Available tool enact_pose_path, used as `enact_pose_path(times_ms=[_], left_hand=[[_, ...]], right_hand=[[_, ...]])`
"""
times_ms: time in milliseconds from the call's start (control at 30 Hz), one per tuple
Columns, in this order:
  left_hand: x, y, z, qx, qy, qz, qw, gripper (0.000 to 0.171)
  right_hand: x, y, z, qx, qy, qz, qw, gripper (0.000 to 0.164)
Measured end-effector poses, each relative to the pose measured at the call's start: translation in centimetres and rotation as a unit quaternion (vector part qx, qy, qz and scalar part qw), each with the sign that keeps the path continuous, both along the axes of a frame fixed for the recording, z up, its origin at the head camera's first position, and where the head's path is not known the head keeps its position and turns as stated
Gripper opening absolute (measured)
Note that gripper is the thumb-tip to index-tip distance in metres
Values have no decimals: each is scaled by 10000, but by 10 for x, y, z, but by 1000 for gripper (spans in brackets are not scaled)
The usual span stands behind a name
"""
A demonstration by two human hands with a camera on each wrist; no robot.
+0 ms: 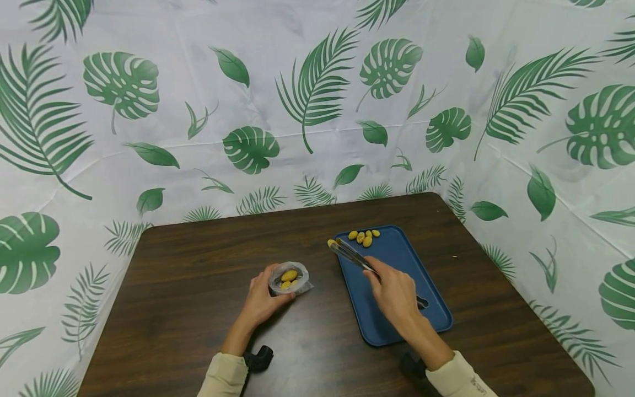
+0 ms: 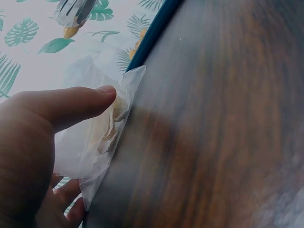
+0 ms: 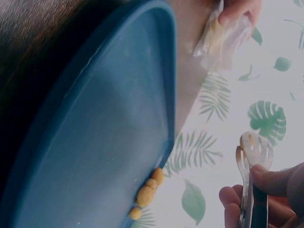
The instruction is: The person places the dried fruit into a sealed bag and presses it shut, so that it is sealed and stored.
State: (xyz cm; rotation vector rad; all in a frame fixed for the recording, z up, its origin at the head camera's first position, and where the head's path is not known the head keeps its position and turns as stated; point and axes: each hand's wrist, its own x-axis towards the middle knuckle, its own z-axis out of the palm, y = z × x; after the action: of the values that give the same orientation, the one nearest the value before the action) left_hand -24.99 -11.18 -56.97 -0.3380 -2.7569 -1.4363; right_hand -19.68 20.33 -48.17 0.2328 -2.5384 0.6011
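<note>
a blue tray (image 3: 104, 118) takes up much of the view, tilted across it, with small yellow pieces (image 3: 146, 195) clustered along its far edge. at lower right the right hand (image 3: 280, 185) grips slotted metal tongs (image 3: 259, 151), thumb pressed on one arm. at the top, the left hand (image 3: 241, 10) holds a clear plastic bag (image 3: 223, 45) before a white leaf-print backdrop (image 3: 232, 90); dark wood tabletop (image 3: 28, 38) shows at upper left
</note>
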Motion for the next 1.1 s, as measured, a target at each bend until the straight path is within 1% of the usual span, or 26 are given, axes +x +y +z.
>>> enact_pose_path(times_ms=[233, 567, 933, 1100], left_hand=[[1, -1, 1, -117, -240, 58, 9996, 79], [1, 0, 1, -107, -202, 60, 9997, 80], [2, 0, 2, -117, -281, 132, 9994, 80], [2, 0, 3, -136, -300, 128, 9994, 80]], right_hand=[[2, -6, -1, -32, 89, 117, 9999, 30], [4, -9, -1, -61, 97, 200, 9997, 31], [3, -12, 2, -48, 150, 311, 9994, 31], [3, -13, 3, -31, 79, 346, 9994, 31]])
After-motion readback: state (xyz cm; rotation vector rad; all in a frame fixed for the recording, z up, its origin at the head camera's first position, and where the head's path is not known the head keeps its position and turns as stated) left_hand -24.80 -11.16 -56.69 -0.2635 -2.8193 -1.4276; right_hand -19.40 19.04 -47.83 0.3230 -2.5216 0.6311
